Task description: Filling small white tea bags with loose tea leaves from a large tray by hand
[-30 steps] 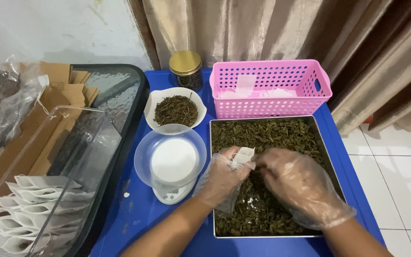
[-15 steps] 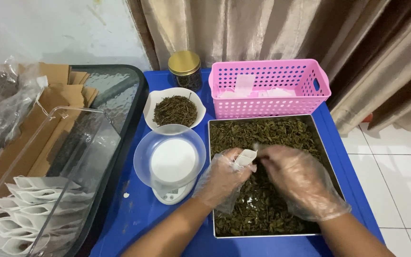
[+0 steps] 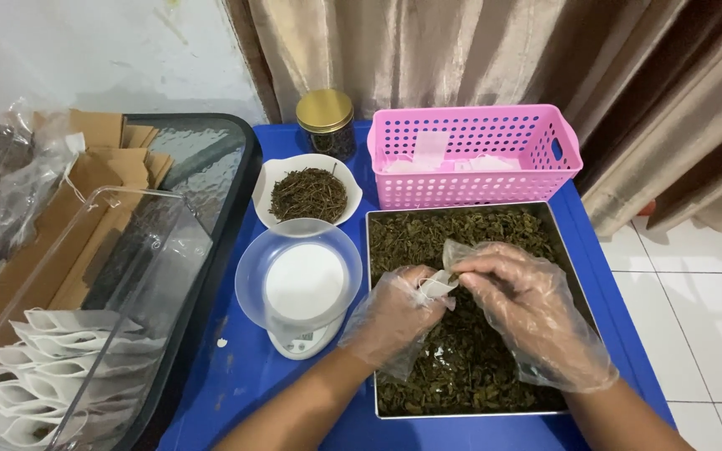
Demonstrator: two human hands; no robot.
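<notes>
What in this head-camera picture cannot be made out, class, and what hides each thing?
- Small white bag, head view: its contents, covered by the left hand and right hand.
- Pink basket: contents blurred behind its perforated wall.
- Scale: display too small to read.
- Clear container: cut off by the left edge.
</notes>
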